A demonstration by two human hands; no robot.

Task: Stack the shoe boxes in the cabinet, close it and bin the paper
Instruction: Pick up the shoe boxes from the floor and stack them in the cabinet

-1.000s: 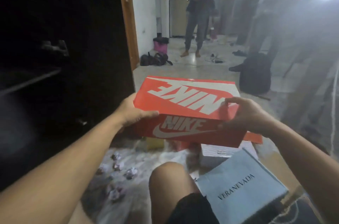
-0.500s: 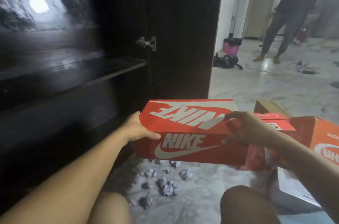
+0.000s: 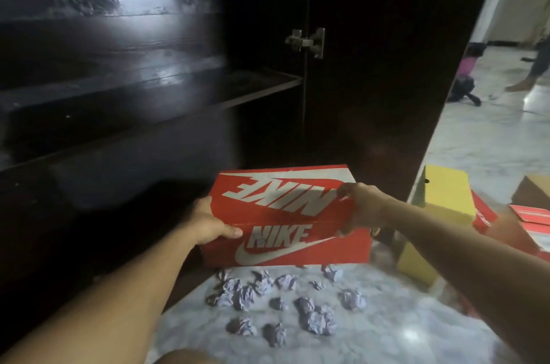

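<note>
my left hand (image 3: pixel 209 222) is clamped on the left end of the red nike shoe box (image 3: pixel 287 216), thumb pressed on the front face just left of the printed word, the other fingers hidden behind the end wall. my right hand (image 3: pixel 361 208) pinches the right end of the same box, fingertips on the lid's corner and thumb curled under the lid edge. one box between two hands, lid shut, its far end towards the dark cabinet (image 3: pixel 148 101); whether its base rests on the floor i cannot tell.

everything else i place from that box. just in front of it, towards me, crumpled paper balls (image 3: pixel 315 316) lie loose on the pale marble floor (image 3: pixel 482 149): i count about fourteen, some clumped so the number is rough. to the right of the box sits one yellow box (image 3: pixel 446 200), near but apart from it, and past that at least one more red box (image 3: pixel 532 217), blurred, perhaps two. behind and left of the nike box the cabinet stands open, one shelf (image 3: pixel 244 89) visible above it, one metal hinge (image 3: pixel 306 42) on the upright, and the open door (image 3: pixel 387 65) rising directly behind the box. far right of the door, a person's bare foot (image 3: pixel 519 85) stands on the floor.
</note>
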